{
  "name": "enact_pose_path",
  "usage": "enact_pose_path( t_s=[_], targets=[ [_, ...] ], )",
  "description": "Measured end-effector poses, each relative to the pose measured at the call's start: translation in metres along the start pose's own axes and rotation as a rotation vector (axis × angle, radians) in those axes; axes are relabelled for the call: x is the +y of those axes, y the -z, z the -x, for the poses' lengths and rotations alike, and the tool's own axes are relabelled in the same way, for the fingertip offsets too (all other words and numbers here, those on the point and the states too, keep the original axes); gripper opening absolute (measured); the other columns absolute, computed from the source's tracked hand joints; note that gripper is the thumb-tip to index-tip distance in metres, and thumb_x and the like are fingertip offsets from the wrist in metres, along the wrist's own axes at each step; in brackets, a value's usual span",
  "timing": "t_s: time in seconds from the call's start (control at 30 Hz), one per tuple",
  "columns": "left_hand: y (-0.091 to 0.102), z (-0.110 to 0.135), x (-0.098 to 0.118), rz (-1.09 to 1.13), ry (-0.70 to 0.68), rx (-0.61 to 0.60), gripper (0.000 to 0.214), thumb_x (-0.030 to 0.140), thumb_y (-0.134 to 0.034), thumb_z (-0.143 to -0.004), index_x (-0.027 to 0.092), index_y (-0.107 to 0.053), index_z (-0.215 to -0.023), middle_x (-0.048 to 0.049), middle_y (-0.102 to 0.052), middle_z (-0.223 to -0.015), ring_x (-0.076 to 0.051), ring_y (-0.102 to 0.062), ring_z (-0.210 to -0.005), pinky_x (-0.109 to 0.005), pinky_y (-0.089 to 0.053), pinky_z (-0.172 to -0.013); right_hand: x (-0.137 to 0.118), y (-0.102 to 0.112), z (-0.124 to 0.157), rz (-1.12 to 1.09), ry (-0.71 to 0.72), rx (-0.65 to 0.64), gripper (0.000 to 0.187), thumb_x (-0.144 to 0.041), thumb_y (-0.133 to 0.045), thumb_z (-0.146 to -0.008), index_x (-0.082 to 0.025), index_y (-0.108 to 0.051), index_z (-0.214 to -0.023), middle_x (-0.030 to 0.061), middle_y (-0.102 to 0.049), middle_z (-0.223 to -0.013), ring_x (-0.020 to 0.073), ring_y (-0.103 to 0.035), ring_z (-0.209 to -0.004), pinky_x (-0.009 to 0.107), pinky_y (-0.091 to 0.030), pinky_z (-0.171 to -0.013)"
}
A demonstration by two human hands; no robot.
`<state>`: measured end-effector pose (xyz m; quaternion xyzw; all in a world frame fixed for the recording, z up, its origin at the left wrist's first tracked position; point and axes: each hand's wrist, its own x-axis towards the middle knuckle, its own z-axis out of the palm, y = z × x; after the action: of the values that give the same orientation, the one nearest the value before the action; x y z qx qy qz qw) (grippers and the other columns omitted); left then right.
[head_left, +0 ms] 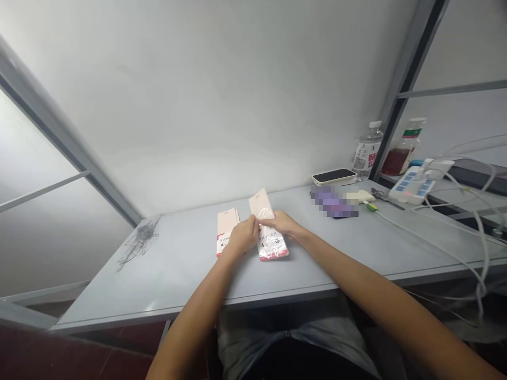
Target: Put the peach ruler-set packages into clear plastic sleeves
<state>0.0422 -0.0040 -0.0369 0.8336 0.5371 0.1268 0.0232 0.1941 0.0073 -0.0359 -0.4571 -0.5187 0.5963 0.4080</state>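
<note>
- Head view: the person is sitting at a grey table (178, 285), and both bare forearms are reaching forward to the middle of it.
- The left hand (241, 238) and the right hand (283, 224) are meeting on one packet (272, 247), a long pink-and-white card inside a shiny clear wrapper.
- The left hand is pinching the left edge of the packet with its fingers closed. The right hand is gripping it from the right side, with the fingers curling over the middle part.
- Whether the fingers are catching only the wrapper or also the card inside, I cannot tell, because this part is small in the picture.
- The packet is pointing its long axis away from the person, with the far end leaning a little to the left. It is lying between the two hands, so neither hand is nearer.
- Just beside the left hand, on its left, a stack (226, 226) of similar packets is lying flat on the table, almost parallel to the held one.
- Well apart on the right, a phone (334, 176), a bottle (367, 150) and a power strip (412, 186) are standing near the wall.
</note>
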Motion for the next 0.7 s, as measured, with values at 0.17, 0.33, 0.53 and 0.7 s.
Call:
enact_pose_path(
  t_s=[0.17,0.33,0.53,0.7],
  targets=[
    [0.004,0.000,-0.001,-0.004,-0.021,-0.010,0.031,0.030,-0.013,-0.092,0.021,-0.042,-0.087,-0.0023,-0.059,-0.075,-0.015,-0.054,-0.062,-0.025,-0.034,-0.052,0.002,0.002,-0.003,0.006,0.008,0.022,0.017,-0.020,-0.072,-0.056,-0.011,-0.064,-0.067,0.0070,-0.068,-0.066,0.0200,-0.063,-0.063,0.025,-0.050,-0.052],
    [0.006,0.001,0.000,-0.046,-0.027,-0.040,0.029,0.033,-0.020,-0.091,0.020,-0.046,-0.090,-0.0038,-0.060,-0.082,-0.016,-0.056,-0.067,-0.026,-0.037,-0.057,0.005,0.007,-0.006,0.076,0.014,0.056,0.014,-0.020,-0.069,-0.058,-0.011,-0.064,-0.067,0.0071,-0.067,-0.065,0.0194,-0.062,-0.060,0.024,-0.047,-0.048],
    [0.005,-0.001,0.006,-0.125,0.018,-0.083,0.030,0.028,-0.024,-0.090,0.018,-0.051,-0.096,-0.0075,-0.061,-0.091,-0.019,-0.058,-0.076,-0.029,-0.041,-0.063,0.007,0.005,-0.005,0.151,0.033,0.075,0.013,-0.022,-0.068,-0.058,-0.011,-0.062,-0.061,0.0054,-0.065,-0.059,0.0162,-0.059,-0.054,0.021,-0.043,-0.044],
    [0.004,-0.003,0.010,-0.170,0.049,-0.181,0.022,0.026,-0.042,-0.086,0.014,-0.055,-0.098,-0.0080,-0.060,-0.094,-0.018,-0.058,-0.082,-0.033,-0.046,-0.071,0.006,-0.001,-0.001,0.198,0.044,0.081,0.011,-0.021,-0.067,-0.056,-0.012,-0.060,-0.055,0.0036,-0.062,-0.054,0.0151,-0.056,-0.051,0.021,-0.039,-0.042]
  ],
)
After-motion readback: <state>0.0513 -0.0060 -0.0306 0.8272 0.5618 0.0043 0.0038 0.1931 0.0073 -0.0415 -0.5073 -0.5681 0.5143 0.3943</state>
